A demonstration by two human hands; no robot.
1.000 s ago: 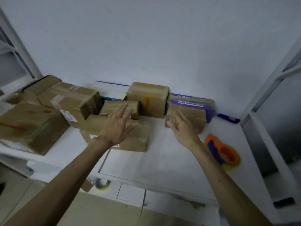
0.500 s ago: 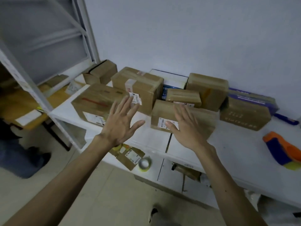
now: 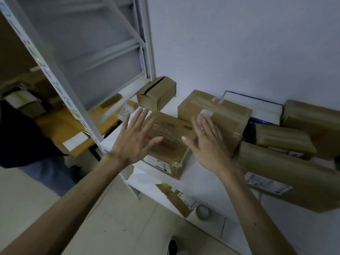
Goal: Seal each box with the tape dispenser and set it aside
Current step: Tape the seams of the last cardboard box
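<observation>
Shelf (image 3: 197, 176) corner: spread hands (image 3: 135, 142) (image 3: 207, 147) flank the edge box (image 3: 171, 144).

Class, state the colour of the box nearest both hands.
The box is brown cardboard; head view shows it best.

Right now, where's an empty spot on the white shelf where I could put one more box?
The white shelf is bare in a strip between the front box and the long box, and in a thin gap between the small open box and the big box. At the back right the boxes are packed tight together.
</observation>
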